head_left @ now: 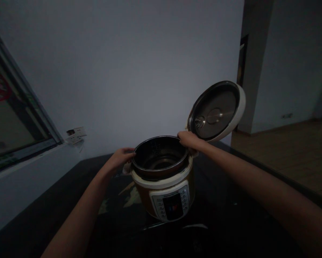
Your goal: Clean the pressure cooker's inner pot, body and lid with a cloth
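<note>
A dark, round inner pot [161, 170] sits in the top of a gold and white electric pressure cooker [171, 184], its rim raised a little above the cooker's white collar. My left hand [123, 156] pinches the pot's rim on the left side. On the right, my right hand [188, 139] grips the same rim, with some fingers hidden behind it. Nothing shows inside the pot except its bare bottom and faint markings on the wall. The cooker's lid [216, 111] stands tilted up at the right rear, its metal inside facing me.
The cooker stands on a dark glossy table [220, 218], close to a pale wall [123, 71]. Wall sockets [76, 135] and a window [15, 96] are at the left. Wooden floor [292, 150] shows beyond the table's right edge.
</note>
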`<state>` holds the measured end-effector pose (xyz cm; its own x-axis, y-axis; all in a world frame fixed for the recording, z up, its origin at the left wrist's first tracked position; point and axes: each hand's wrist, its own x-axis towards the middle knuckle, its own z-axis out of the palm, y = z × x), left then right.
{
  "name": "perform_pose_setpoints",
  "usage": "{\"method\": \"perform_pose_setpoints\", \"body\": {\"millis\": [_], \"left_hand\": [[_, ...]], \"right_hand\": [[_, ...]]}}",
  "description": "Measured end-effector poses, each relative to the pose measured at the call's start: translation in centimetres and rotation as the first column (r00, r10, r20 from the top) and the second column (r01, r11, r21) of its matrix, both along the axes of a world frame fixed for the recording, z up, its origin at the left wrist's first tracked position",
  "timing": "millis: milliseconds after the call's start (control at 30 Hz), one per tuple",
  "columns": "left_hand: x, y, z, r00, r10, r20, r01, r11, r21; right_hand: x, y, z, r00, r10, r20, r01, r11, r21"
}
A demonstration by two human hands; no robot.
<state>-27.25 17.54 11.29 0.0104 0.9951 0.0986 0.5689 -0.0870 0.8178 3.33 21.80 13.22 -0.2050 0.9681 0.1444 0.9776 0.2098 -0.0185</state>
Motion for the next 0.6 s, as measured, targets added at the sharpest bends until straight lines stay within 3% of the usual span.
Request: {"method": "perform_pose_setpoints", "body": {"millis": [600], "left_hand": [[0.3, -0.4, 3.0, 0.997, 0.009, 0.077, -0.017, 0.994, 0.111]], "right_hand": [[0.3, 0.7, 3.5, 0.999, 0.028, -0.031, -0.027, 0.998, 0.054]]}}
